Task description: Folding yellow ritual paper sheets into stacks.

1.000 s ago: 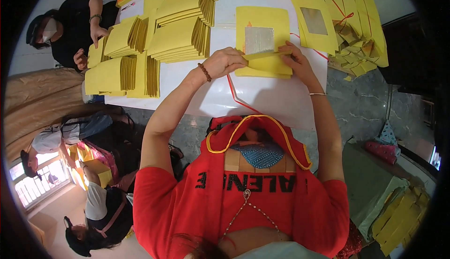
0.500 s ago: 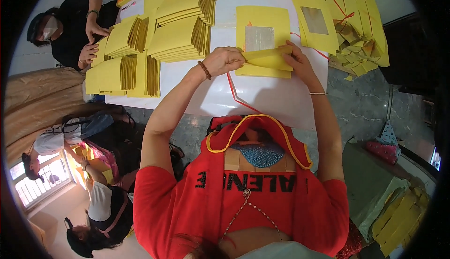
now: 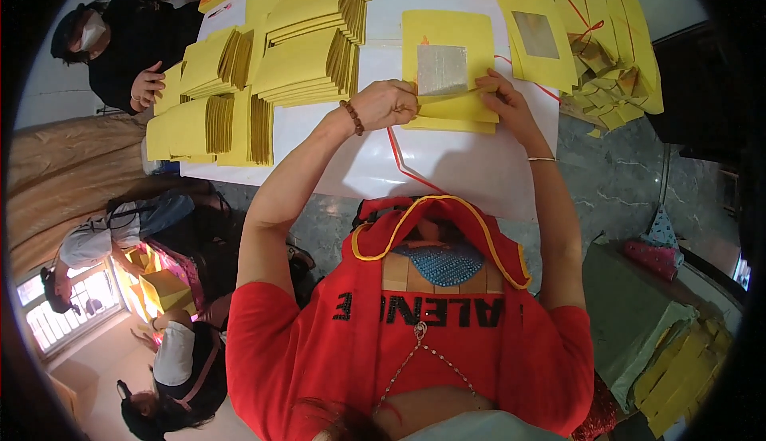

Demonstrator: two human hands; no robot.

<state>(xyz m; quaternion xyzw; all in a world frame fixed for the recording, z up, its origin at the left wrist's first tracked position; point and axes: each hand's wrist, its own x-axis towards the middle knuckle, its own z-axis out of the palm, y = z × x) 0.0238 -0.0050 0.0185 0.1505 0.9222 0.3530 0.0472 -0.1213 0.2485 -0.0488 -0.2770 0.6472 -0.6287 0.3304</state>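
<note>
In front of me on the white-covered table lies a yellow paper sheet [image 3: 449,30] with a silver foil square [image 3: 443,70] in its middle. Its near edge is lifted into a narrow folded strip [image 3: 451,107], and more yellow paper shows beneath it. My left hand [image 3: 391,103] pinches the strip's left end, fingers closed. At the other end my right hand [image 3: 503,98] grips the strip between thumb and fingers. A red ribbon [image 3: 399,154] runs from under the paper toward my body.
Folded yellow paper stacks [image 3: 307,66] fill the table's left side. Another foil-centred sheet [image 3: 536,34] lies to the right, beside bundled yellow paper [image 3: 618,50]. A co-worker [image 3: 120,50] stands at the far left; other people [image 3: 175,353] are at the lower left.
The folded strip has come down slightly toward me, baring more of the foil. My hands have barely moved. The far-left co-worker has raised one hand off the stacks.
</note>
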